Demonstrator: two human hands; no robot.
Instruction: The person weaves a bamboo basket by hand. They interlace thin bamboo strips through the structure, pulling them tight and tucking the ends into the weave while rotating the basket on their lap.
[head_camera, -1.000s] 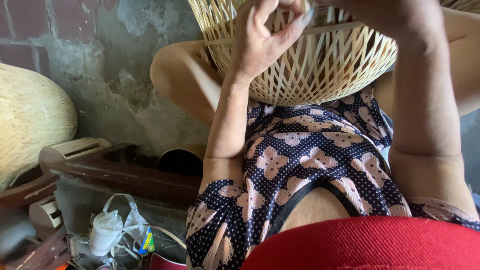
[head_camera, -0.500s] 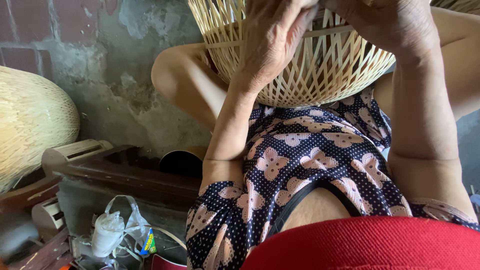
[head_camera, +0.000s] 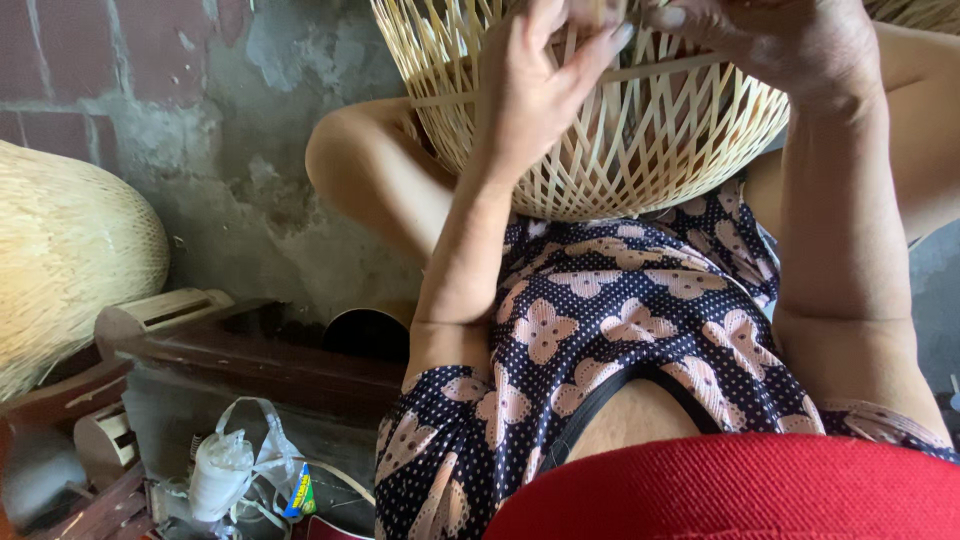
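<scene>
**Two hands up at the basket's top edge**

We take the open-weave bamboo basket (head_camera: 640, 140) as our landmark. It rests on our lap, against the dotted flower-print dress (head_camera: 620, 330), between the raised knees, its upper part cut off by the top of the frame.

Left hand (head_camera: 535, 90): curled over the basket's upper left side, fingers bent toward the top edge, thumb side pressed on the strips. It looks closed round a strip or the rim, but the actual pinch sits at the frame edge, so we cannot tell exactly what it grips.

Right hand (head_camera: 790, 50): up at the basket's top right, knuckles toward us, fingers folded. It seems to hold something small at the rim; we cannot tell what, it is hidden.

Doing this well, as we judge it: keep the basket braced on the lap so it doesn't roll, hold the weave steady with one hand while the other works a single strip, keep tension even, avoid kinking the thin bamboo.

Containers: the basket's inside is not visible from here, so contents unknown. Far left of the basket, a second, tightly woven pale basket (head_camera: 70, 260) lies domed side toward us, inside hidden too. Below left of the basket, a clear plastic bag (head_camera: 235, 470) lies among wooden clutter (head_camera: 160, 320), holding a white roll or spool, as far as we can tell.
</scene>
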